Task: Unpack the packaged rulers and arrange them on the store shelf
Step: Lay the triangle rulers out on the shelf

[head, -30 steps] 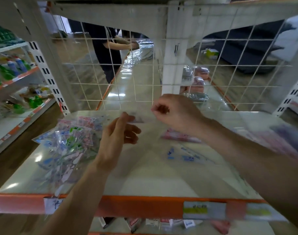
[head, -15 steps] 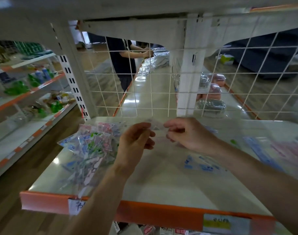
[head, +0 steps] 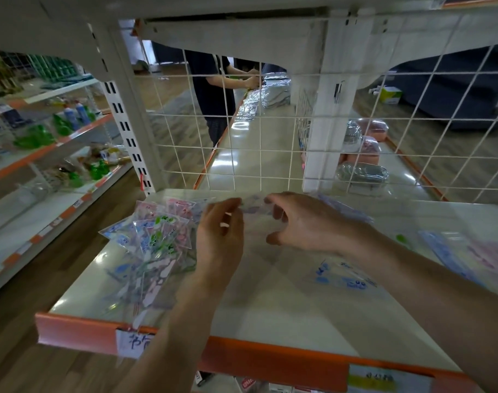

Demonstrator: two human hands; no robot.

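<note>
One ruler packet [head: 255, 206] between left grip [head: 220, 236] and right grip [head: 306, 226]

Both bare forearms reach forward with the hands close together, where the left hand [head: 219, 234] pinches one end of a clear packet [head: 255, 206] and the right hand [head: 307, 222] curls its fingers over the other end, its thumb spread apart.

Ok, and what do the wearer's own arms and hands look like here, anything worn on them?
No sleeve shows on the left forearm or the right forearm; both are bare to the frame's edge. The left hand and right hand are ungloved. No watch, bracelet or ring is visible, though blur could hide something small.
</note>
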